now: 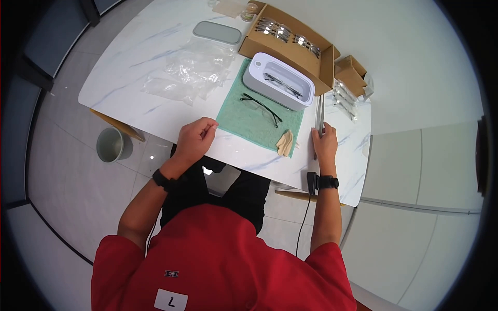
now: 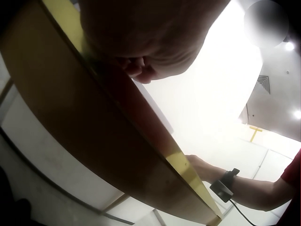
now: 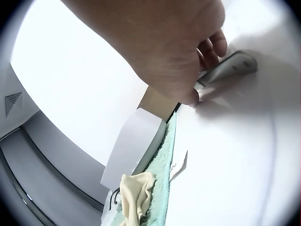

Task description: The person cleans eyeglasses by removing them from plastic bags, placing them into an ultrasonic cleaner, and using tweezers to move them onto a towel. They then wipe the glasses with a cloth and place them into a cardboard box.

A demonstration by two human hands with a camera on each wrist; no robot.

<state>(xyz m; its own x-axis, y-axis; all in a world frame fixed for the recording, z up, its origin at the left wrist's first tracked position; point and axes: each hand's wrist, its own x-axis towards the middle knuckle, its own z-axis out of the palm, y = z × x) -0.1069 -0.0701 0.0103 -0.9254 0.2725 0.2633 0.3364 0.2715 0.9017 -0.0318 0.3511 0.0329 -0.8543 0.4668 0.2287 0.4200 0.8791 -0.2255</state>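
One left hand [image 1: 197, 139] rested at the table's [image 1: 111, 85] near edge, left of centre in the head view, its fingers loosely curled together with nothing seen in them. Rightward, at mid-frame, dark-framed glasses [image 1: 263, 105] lay slantwise on a green cloth [image 1: 233, 115], below a white tub [image 1: 270, 92]. A crumpled beige piece [image 1: 285, 142] lay at the cloth's lower right. Farther right, the right hand [image 1: 326, 144] held a slim grey tool [image 1: 321, 107] between thumb and fingers; the left was well apart from it. The tool's long axis ran up and down the frame, its length reaching above the fingertips, right of the tub. The left wrist view showed the table's underside, but not the tool. The right wrist view showed the tool's rounded end, with dark spots, right of the fingers; how firmly they gripped, I could not tell.
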